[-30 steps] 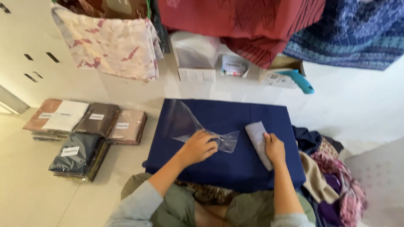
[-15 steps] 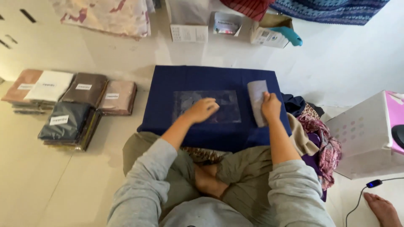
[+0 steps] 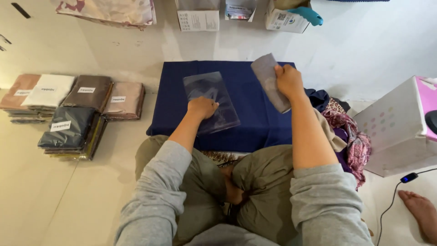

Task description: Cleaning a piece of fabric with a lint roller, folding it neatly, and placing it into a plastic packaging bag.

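A clear plastic bag [image 3: 209,93] lies flat on a dark blue folded cloth [image 3: 241,123] spread on the floor in front of my crossed legs. My left hand [image 3: 202,107] rests on the bag's near end, fingers curled down onto it. My right hand [image 3: 287,81] is raised above the cloth's right side and grips a small grey folded piece of fabric [image 3: 268,77], which tilts up and away from the cloth.
Stacks of bagged folded fabrics [image 3: 68,109] with white labels lie at the left. A heap of loose cloths [image 3: 341,127] and a white-and-pink box [image 3: 400,127] sit at the right. Small boxes [image 3: 198,18] line the wall. Another person's bare foot [image 3: 421,212] shows at lower right.
The plastic bag went from held up to lying flat on the blue cloth under my left hand. My right hand lifted the grey fabric piece off the cloth. The camera tilted down.
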